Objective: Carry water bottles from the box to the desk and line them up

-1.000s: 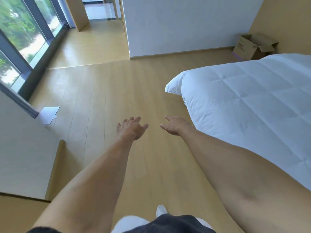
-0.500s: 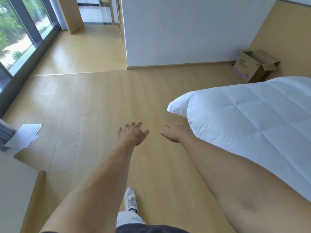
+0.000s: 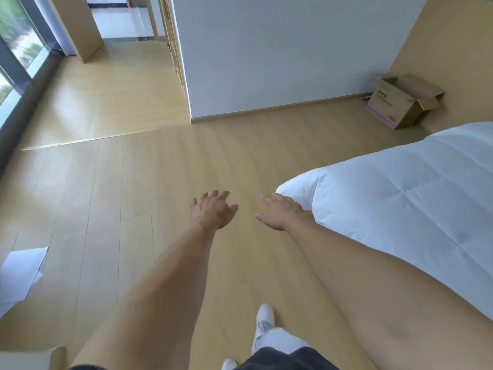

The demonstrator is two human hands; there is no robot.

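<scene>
An open cardboard box (image 3: 397, 102) with purple print stands on the floor at the far right, against the tan wall beyond the bed. Its flaps are up and its inside is hidden from here. No water bottle shows. My left hand (image 3: 212, 210) and my right hand (image 3: 280, 212) are stretched out in front of me over the wooden floor, both empty with relaxed, spread fingers. The desk is not in view.
A bed with a white duvet (image 3: 400, 198) fills the right side, its corner just beside my right hand. A white partition wall (image 3: 266, 54) stands ahead. Windows run along the left. White paper (image 3: 21, 271) lies on the floor at left. My white shoe (image 3: 264, 321) is below.
I have walked forward and turned right: the box and the bed have drawn nearer and larger, and the paper has slid to the lower left. Both hands stay outstretched and empty.
</scene>
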